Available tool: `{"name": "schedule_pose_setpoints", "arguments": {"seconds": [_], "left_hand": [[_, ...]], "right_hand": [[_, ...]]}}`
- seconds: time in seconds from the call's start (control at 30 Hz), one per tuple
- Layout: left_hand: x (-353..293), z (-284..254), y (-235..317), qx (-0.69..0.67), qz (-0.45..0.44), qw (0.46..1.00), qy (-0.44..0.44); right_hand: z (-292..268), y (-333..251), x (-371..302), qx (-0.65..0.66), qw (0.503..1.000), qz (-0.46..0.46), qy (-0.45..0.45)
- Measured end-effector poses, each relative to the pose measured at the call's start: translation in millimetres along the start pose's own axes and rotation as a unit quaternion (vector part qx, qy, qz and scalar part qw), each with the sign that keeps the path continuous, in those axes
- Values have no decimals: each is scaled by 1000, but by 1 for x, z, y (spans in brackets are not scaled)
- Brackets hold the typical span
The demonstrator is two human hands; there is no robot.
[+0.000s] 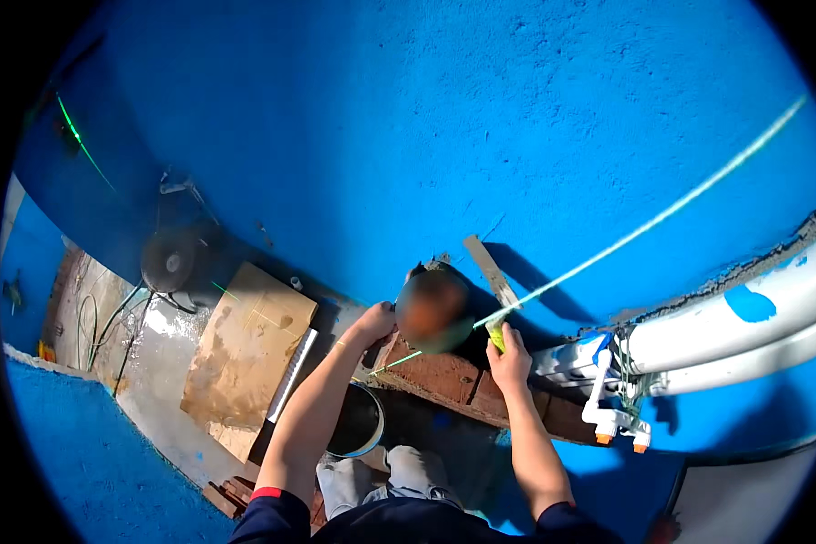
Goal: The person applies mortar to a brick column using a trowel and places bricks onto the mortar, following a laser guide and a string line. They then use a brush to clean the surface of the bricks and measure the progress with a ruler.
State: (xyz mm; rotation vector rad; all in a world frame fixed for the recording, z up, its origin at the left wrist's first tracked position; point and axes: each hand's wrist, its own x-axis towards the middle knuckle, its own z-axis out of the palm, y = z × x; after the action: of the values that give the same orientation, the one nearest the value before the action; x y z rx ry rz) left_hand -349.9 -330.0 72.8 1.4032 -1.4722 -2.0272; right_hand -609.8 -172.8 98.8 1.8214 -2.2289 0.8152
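Note:
My right hand (510,360) is closed around the yellow-green handle of a flat-bladed tool (490,267). Its long, narrow grey blade points up and away against the blue wall. Left of it, a smeared round patch (432,310), dark with reddish orange, sits by the wall above a row of red bricks (431,375); what it is cannot be made out. At the patch's left edge my left hand (375,323) is closed, its fingertips partly hidden, so what it grips is unclear. A bucket (379,426) stands between my left forearm and my legs.
Thick white pipes (725,335) run along the right wall, with white elbow fittings (612,419) in front. A stained brown board (249,349) lies at left, near a round dark machine (170,261) and hoses (95,331). A bright green laser line (662,222) crosses the blue wall.

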Motion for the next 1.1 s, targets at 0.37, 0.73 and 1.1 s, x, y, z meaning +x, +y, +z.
{"name": "schedule_pose_setpoints", "arguments": {"seconds": [0.37, 0.73, 1.1], "left_hand": [[-32, 16, 59, 113, 65, 991, -12], [-67, 4, 40, 351, 125, 925, 73], [-226, -81, -198, 126, -4, 971, 204]], "right_hand": [[-12, 2, 30, -7, 989, -7, -147], [-22, -15, 29, -4, 992, 14, -127], [-30, -42, 30, -131, 969, 67, -199]]}}
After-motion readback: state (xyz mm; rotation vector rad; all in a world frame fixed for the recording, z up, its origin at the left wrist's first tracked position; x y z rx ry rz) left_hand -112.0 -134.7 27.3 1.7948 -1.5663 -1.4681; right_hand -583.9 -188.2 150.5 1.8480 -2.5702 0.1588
